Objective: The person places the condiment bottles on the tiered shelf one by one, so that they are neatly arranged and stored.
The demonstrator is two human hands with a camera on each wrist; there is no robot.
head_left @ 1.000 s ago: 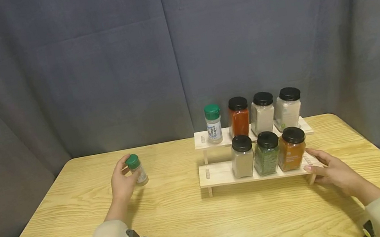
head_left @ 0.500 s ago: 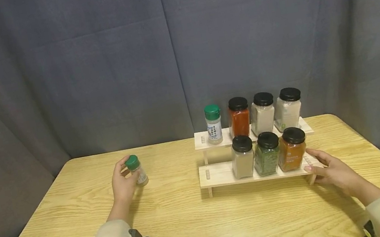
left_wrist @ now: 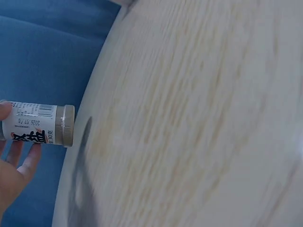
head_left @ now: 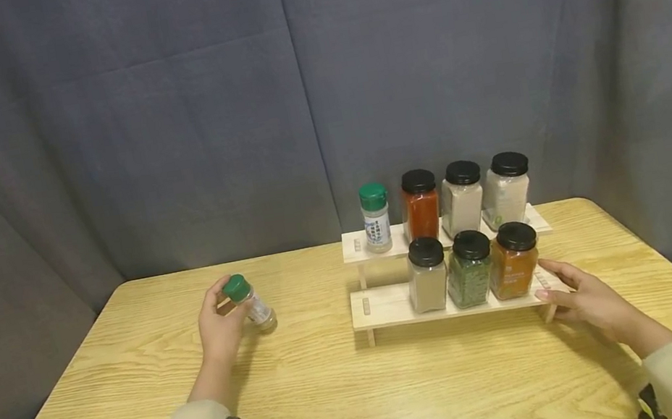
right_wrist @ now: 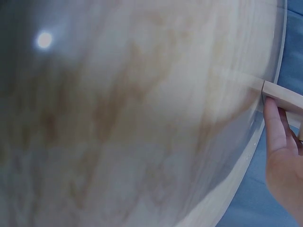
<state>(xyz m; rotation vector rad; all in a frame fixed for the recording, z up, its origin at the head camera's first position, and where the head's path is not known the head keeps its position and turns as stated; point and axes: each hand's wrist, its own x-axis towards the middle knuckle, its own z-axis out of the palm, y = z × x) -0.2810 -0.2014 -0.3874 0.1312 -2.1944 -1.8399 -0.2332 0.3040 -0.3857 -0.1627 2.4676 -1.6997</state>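
My left hand (head_left: 223, 328) holds a seasoning shaker (head_left: 257, 310) with a green cap, left of the rack. The shaker leans, its base swung to the right; in the left wrist view its printed label and base (left_wrist: 65, 126) show, with the thumb and fingers around the body. My right hand (head_left: 591, 301) grips the right end of the lower shelf of a two-step wooden spice rack (head_left: 385, 313). A thumb or finger lies against the board (right_wrist: 284, 96) in the right wrist view; the other fingers are partly hidden.
Three black-lidded spice jars stand on the lower shelf, among them a green-filled jar (head_left: 470, 272). Another green-capped shaker (head_left: 376, 221) and three black-lidded jars, including a red-filled jar (head_left: 422, 214), stand on the upper shelf. Behind the wooden table (head_left: 326, 394) hangs a grey curtain (head_left: 201, 150).
The shaker in my left hand has tilted, its base moving to the right and slightly down. My right hand keeps its place on the rack. The head view has shifted a little.
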